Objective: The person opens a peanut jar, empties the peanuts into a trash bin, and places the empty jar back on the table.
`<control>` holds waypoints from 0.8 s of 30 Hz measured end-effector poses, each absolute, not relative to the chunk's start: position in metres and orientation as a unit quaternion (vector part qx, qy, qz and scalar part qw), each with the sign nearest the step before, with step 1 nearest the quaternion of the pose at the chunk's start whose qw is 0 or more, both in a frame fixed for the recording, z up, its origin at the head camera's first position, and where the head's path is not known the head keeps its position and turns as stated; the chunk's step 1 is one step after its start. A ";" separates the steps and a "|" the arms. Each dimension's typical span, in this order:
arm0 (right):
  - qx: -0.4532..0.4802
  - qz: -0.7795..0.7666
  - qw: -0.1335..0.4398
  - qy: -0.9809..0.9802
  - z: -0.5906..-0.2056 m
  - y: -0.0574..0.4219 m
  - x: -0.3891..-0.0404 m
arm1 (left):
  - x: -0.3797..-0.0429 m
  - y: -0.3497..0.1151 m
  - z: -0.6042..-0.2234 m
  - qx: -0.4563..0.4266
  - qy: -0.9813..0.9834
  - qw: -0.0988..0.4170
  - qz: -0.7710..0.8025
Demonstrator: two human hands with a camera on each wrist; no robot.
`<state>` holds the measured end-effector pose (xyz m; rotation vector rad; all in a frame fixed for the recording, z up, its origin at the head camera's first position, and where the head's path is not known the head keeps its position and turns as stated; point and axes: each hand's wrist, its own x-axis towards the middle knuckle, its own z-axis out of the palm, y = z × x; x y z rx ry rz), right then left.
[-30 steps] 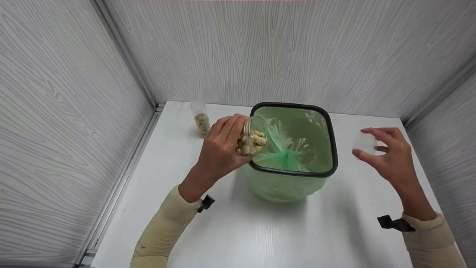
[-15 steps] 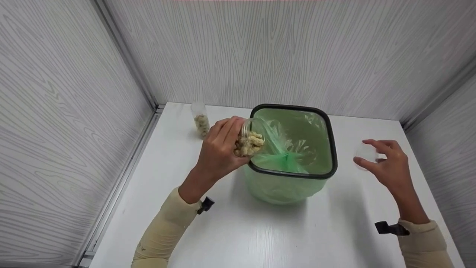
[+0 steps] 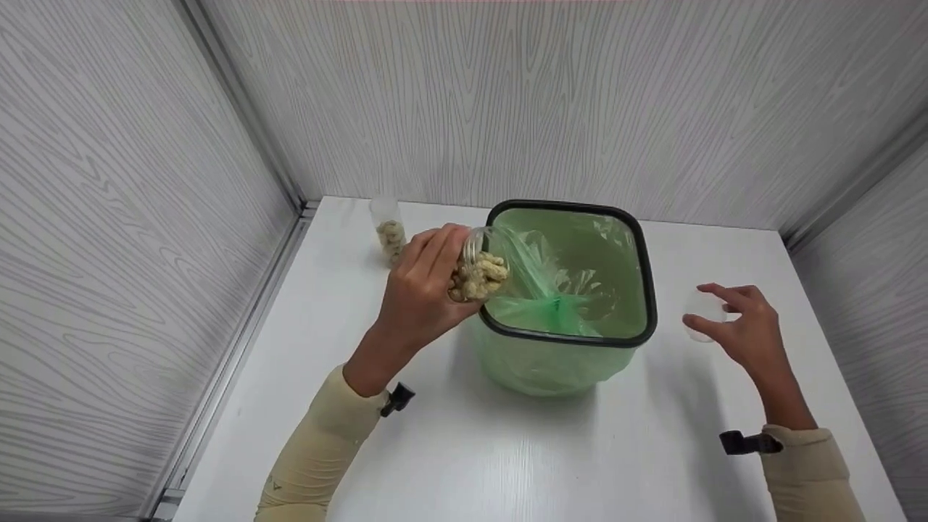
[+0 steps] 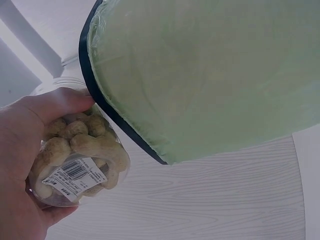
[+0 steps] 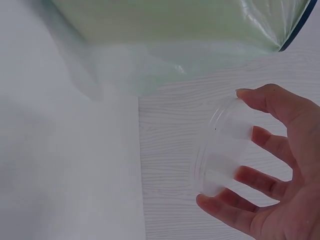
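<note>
A clear plastic jar (image 3: pixel 478 274) of unshelled peanuts is gripped by my left hand (image 3: pixel 424 279), tilted toward the green-lined bin (image 3: pixel 569 339) and over its left rim. The left wrist view shows a barcode label (image 4: pixel 75 177) on the jar and the peanuts (image 4: pixel 95 145) still inside it. Right of the bin, above the table, my right hand (image 3: pixel 747 326) holds a translucent round lid (image 3: pixel 705 317) by its edge. Thumb and fingertips span the lid (image 5: pixel 222 145) in the right wrist view.
A second clear container (image 3: pixel 390 239) with peanuts in its lower part stands at the back left, partly behind the left hand. The bin's black rim (image 3: pixel 645 275) surrounds a gathered green bag (image 3: pixel 557 308). Panelled walls (image 3: pixel 471 101) enclose the white table (image 3: pixel 507 464).
My right hand has come down and slightly left with the lid, turning it flatter to the head view. The left hand and jar have shifted slightly left.
</note>
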<state>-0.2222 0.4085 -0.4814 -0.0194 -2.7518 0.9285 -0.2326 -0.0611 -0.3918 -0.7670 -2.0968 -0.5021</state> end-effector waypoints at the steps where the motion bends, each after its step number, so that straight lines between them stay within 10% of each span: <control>1: -0.007 0.318 0.113 -0.941 -0.484 0.409 -0.223 | -0.233 -0.061 -0.392 -0.305 -0.834 0.413 -0.202; 24: -0.025 0.270 0.040 -0.962 -0.550 0.447 -0.233 | -0.237 -0.062 -0.393 -0.305 -0.833 0.410 -0.214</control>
